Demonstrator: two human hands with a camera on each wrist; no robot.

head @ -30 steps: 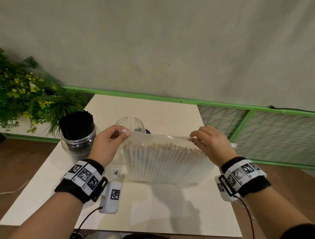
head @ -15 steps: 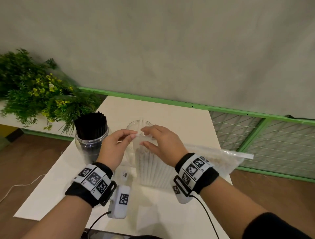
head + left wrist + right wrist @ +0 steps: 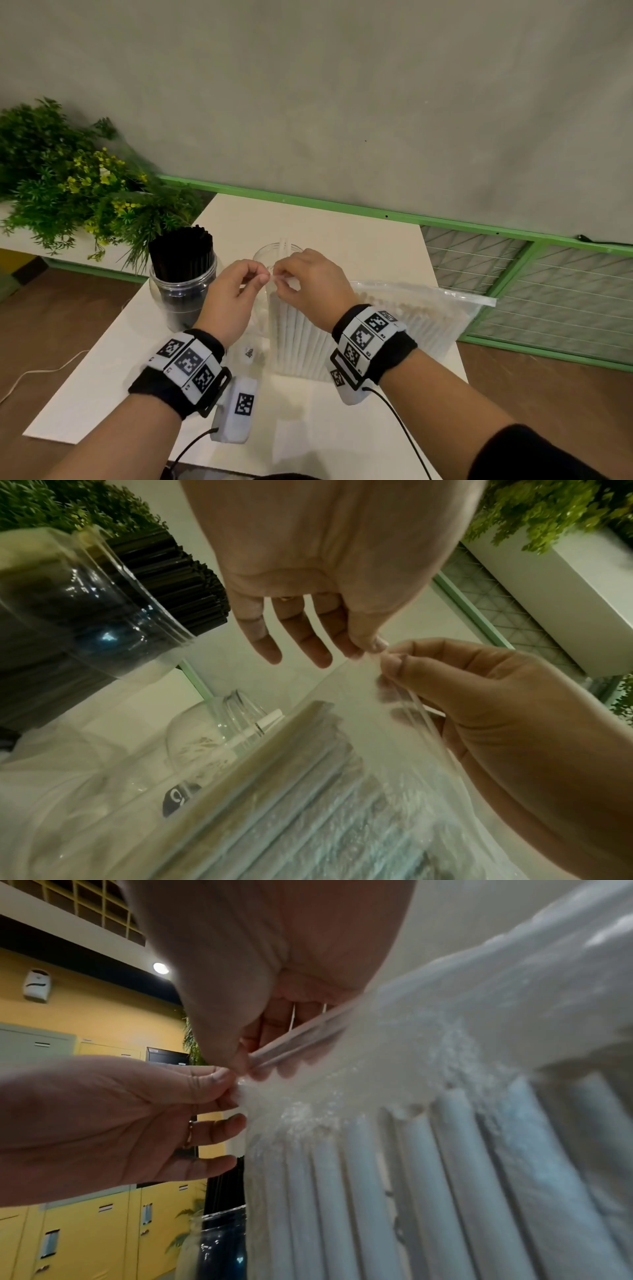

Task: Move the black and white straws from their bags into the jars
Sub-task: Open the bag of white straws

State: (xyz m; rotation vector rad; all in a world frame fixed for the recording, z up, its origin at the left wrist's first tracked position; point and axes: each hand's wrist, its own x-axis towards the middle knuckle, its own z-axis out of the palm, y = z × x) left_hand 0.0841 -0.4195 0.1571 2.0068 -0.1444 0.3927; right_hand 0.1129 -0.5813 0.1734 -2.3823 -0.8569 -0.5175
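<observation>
Head view, far left of the frame: a green plant fills the upper left corner, and right of it the jar of black straws stands packed full, so that half looks finished. Moving toward centre, the left hand pinches the top corner of the clear bag between thumb and forefinger, other fingers loose. And here's the change: the right hand, which a second ago held the bag's far corner out wide, has slid across and now pinches the same end, fingertips nearly meeting the left. Looks like they're working the seal open from this corner. Just behind the hands, the second jar holds only a few white sticks. Further right, the white straws stand upright inside the bag on the white table, nothing transferred from it yet.
</observation>
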